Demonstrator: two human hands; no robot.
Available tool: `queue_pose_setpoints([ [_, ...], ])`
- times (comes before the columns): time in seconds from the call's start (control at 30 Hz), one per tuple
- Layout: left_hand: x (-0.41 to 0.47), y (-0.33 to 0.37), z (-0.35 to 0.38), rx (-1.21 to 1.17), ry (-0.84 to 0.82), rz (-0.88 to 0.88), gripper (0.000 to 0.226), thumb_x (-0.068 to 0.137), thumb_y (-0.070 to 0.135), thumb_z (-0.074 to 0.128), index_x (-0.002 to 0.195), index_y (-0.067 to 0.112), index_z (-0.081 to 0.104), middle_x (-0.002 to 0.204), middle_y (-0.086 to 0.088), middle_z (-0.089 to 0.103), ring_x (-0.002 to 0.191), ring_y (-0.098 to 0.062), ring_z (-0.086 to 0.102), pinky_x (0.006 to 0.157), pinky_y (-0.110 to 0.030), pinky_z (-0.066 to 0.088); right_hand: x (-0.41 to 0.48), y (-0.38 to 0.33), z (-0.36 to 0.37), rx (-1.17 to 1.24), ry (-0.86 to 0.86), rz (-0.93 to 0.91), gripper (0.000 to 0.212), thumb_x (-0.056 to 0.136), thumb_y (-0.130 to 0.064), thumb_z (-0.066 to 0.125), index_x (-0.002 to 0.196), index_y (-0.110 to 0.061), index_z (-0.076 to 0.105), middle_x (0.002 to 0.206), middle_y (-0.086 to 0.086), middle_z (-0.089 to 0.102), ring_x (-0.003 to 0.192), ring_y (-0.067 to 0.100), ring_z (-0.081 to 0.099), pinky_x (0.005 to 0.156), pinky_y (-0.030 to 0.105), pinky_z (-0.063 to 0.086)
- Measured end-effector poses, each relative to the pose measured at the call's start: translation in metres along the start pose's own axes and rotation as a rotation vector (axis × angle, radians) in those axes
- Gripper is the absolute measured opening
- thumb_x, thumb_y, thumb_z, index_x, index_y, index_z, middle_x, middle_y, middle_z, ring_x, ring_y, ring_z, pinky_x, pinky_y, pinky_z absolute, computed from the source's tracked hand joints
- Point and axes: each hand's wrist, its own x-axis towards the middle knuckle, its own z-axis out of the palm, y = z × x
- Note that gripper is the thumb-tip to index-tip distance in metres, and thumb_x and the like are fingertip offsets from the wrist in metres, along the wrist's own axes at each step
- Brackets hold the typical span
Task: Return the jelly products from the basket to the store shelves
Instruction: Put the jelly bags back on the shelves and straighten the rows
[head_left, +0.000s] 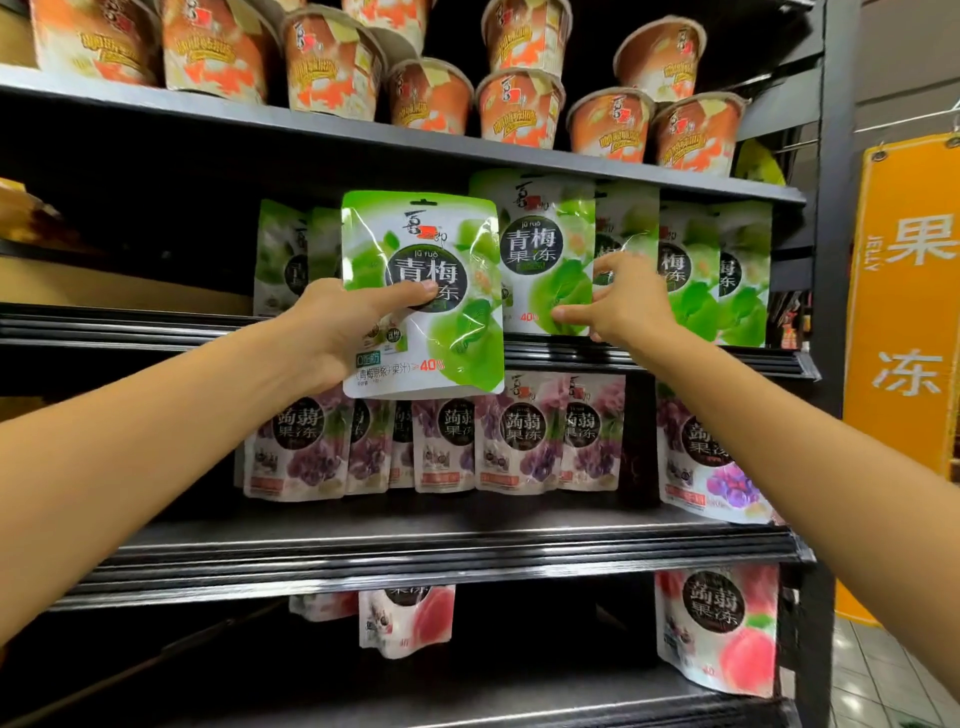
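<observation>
My left hand (337, 332) grips a green plum jelly pouch (423, 343) upright in front of the middle shelf (675, 358), thumb across its front. My right hand (618, 301) reaches to the row of green jelly pouches (545, 249) standing on that shelf. Its thumb and fingers pinch the lower right edge of the front pouch. More green pouches (691, 270) stand to the right, and a few (283, 254) behind to the left. No basket is in view.
Orange jelly cups (519, 109) fill the top shelf. Purple grape jelly pouches (519, 431) line the shelf below, and pink peach pouches (719, 629) stand lower down. A yellow jelly sign (904, 312) hangs at the right. The shelf's left part is dark.
</observation>
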Motion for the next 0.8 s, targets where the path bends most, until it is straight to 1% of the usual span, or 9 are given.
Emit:
queue_pose_setpoints([
  [0.13,0.002,0.002,0.0,0.009,-0.004,-0.005,0.071,0.063,0.033,0.089,0.121,0.006,0.06,0.116,-0.008,0.067,0.103,-0.021,0.062,0.075,-0.034,0.051,-0.002,-0.002,0.007,-0.08,0.01,-0.014,0.081,0.068,-0.029,0.088,0.135,-0.006,0.051,0.126,0.015,0.062,0.104,0.03,0.064,0.094,0.048,0.052],
  [0.3,0.007,0.004,0.001,-0.013,-0.025,0.012,0.083,0.054,0.035,0.091,0.125,0.005,0.058,0.121,-0.01,0.066,0.112,-0.027,0.06,0.095,-0.044,0.05,-0.003,0.005,0.002,-0.065,0.03,-0.014,0.06,0.074,-0.014,0.084,0.127,-0.006,0.057,0.119,0.016,0.067,0.113,0.029,0.062,0.099,0.044,0.049],
  [0.37,0.009,0.004,0.003,-0.012,-0.036,0.006,0.076,0.056,0.032,0.091,0.12,0.006,0.061,0.117,-0.01,0.068,0.111,-0.028,0.062,0.1,-0.048,0.049,-0.004,0.006,-0.001,-0.071,0.062,-0.037,0.053,0.08,-0.013,0.08,0.126,-0.006,0.057,0.115,0.015,0.067,0.113,0.029,0.061,0.101,0.044,0.047],
  [0.47,0.012,0.006,0.005,-0.015,-0.05,0.0,0.05,0.067,0.028,0.087,0.109,0.009,0.068,0.101,-0.006,0.075,0.099,-0.024,0.069,0.091,-0.043,0.054,-0.011,-0.006,-0.003,0.008,0.14,-0.077,0.041,0.088,-0.025,0.07,0.124,-0.007,0.058,0.103,0.009,0.066,0.1,0.024,0.064,0.092,0.041,0.052],
  [0.5,0.012,0.008,0.007,-0.016,-0.061,0.006,0.044,0.069,0.028,0.086,0.106,0.01,0.069,0.097,-0.004,0.076,0.098,-0.023,0.07,0.088,-0.04,0.055,-0.015,-0.014,-0.003,0.118,0.074,-0.068,0.041,0.09,-0.031,0.068,0.122,-0.007,0.06,0.102,0.008,0.066,0.091,0.021,0.066,0.085,0.038,0.055],
  [0.57,0.017,0.012,0.008,-0.009,-0.084,0.022,0.041,0.072,0.031,0.083,0.104,0.01,0.07,0.101,-0.005,0.076,0.104,-0.025,0.068,0.091,-0.041,0.054,-0.025,-0.032,0.0,0.402,-0.233,-0.007,0.045,0.091,-0.042,0.066,0.117,-0.006,0.063,0.101,0.008,0.071,0.081,0.019,0.072,0.074,0.031,0.059],
  [0.67,0.023,0.015,0.01,0.023,-0.104,0.042,0.057,0.072,0.041,0.081,0.112,0.004,0.066,0.115,-0.01,0.07,0.11,-0.029,0.065,0.102,-0.047,0.049,-0.036,-0.05,0.008,0.506,-0.461,0.029,0.049,0.083,-0.043,0.074,0.116,-0.007,0.065,0.103,0.008,0.075,0.087,0.022,0.075,0.078,0.037,0.061],
  [0.77,0.032,0.021,0.012,0.038,-0.092,0.039,0.103,0.06,0.058,0.079,0.137,-0.002,0.047,0.137,-0.014,0.055,0.118,-0.03,0.058,0.097,-0.045,0.051,-0.034,-0.059,0.013,0.568,-0.372,0.058,0.038,0.079,-0.021,0.08,0.109,-0.003,0.066,0.092,0.007,0.077,0.074,0.017,0.074,0.063,0.03,0.06],
  [0.8,0.036,0.023,0.011,0.033,-0.065,0.05,0.108,0.063,0.059,0.077,0.143,-0.003,0.038,0.143,-0.013,0.049,0.12,-0.028,0.057,0.092,-0.043,0.054,-0.032,-0.062,0.015,0.608,-0.347,0.097,0.037,0.077,-0.016,0.081,0.107,-0.001,0.064,0.09,0.007,0.077,0.071,0.017,0.073,0.06,0.029,0.059],
])
